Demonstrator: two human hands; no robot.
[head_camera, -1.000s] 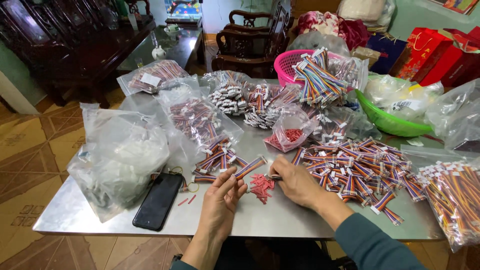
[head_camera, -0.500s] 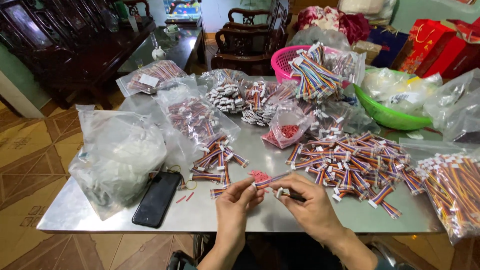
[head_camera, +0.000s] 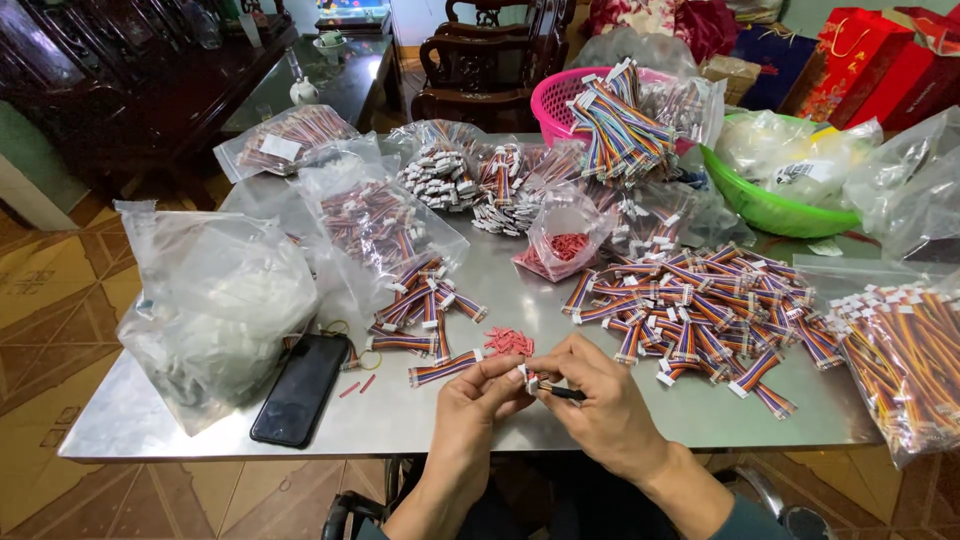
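So both hands are meeting right at the near edge of the steel table (head_camera: 700, 420), working on one short rainbow ribbon cable (head_camera: 445, 369). The left hand (head_camera: 478, 398) is pinching its white connector end between thumb and fingertips, with the striped tail trailing out to the left over the tabletop. The right hand (head_camera: 600, 400) is closing narrow around a thin dark tool (head_camera: 563, 393), tip aimed at that connector.

What's looking risky to me: the connector is tiny and the grip is just fingertips, so a push from the tool that's a bit off-line could be popping it out, or jabbing the left thumb instead. All of this is happening close to the table's edge, so anything dropped is probably heading for the tiled floor.

The little heap of red pieces (head_camera: 509, 341) is sitting just behind the hands, near enough that a wrist could be scattering it. The black phone (head_camera: 299, 388) is lying well left by the big clear bag (head_camera: 215, 300), and the pile of finished-looking cables (head_camera: 700, 310) is spreading out on the right
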